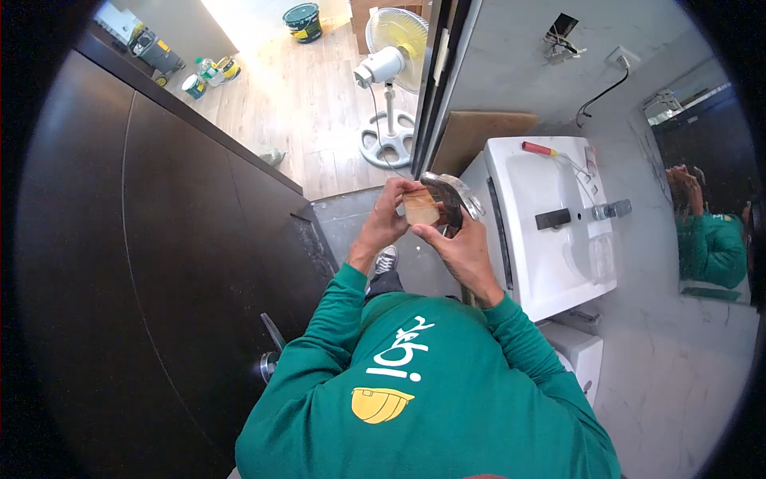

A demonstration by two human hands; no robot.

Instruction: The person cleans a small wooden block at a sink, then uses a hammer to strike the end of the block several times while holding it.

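A glossy dark brown door (88, 215) fills the left of the frame. At centre, the left hand (387, 219) curls its fingers around a small tan wooden block (421, 210) — the right hand (467, 249), right of centre, is wrapped around a silver-headed claw hammer (453, 194), thumb near the block. A white rectangular washbasin (531, 267) stands at right.

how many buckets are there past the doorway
3: a large green bucket near the fan, a small bucket left of the bottle and a yellowish bucket right of it; more may hide behind the door.
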